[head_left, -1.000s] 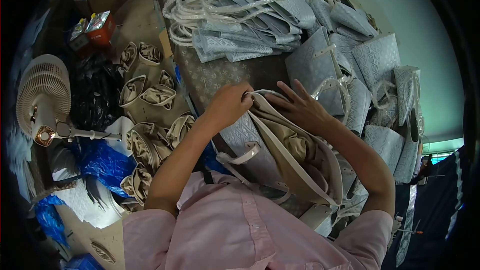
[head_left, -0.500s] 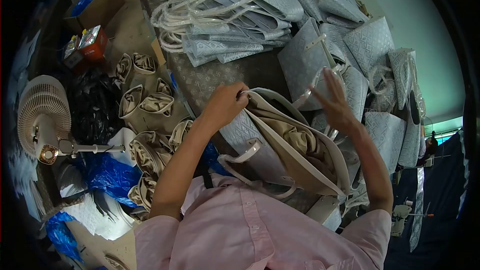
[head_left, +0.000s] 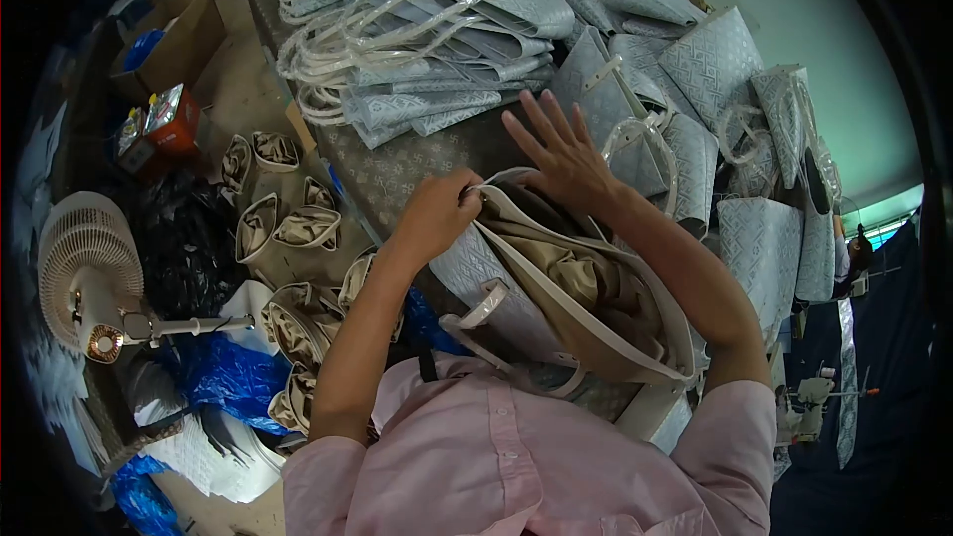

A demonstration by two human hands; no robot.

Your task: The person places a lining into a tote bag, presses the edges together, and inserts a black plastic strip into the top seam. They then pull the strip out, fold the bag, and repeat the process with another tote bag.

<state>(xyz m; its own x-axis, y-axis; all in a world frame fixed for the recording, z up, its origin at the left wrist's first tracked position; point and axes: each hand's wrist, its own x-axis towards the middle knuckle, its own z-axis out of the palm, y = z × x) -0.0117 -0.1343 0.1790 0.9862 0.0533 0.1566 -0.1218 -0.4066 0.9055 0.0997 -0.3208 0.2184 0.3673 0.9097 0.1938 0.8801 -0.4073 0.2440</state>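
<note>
A silvery patterned bag (head_left: 501, 285) lies tilted in front of me, its mouth open and a beige lining (head_left: 586, 278) bunched inside. My left hand (head_left: 444, 210) pinches the upper left corner of its rim. Fingers spread, my right hand (head_left: 564, 157) is at the top edge of the bag, its thumb near the rim; whether it touches is hard to tell. A pale handle (head_left: 484, 310) hangs on the near side of the bag.
Flat silvery bag pieces with handles (head_left: 427, 50) are piled at the back; several patterned bags (head_left: 710, 65) stand at the right. Left are beige linings (head_left: 306, 226), a fan (head_left: 91, 273), black plastic (head_left: 184, 238) and blue plastic (head_left: 233, 372). A person (head_left: 852, 256) is at far right.
My right hand has moved left from beside the handles at the right to the bag's top edge, fingers spreading. My left hand keeps its grip on the corner. The view has shifted slightly.
</note>
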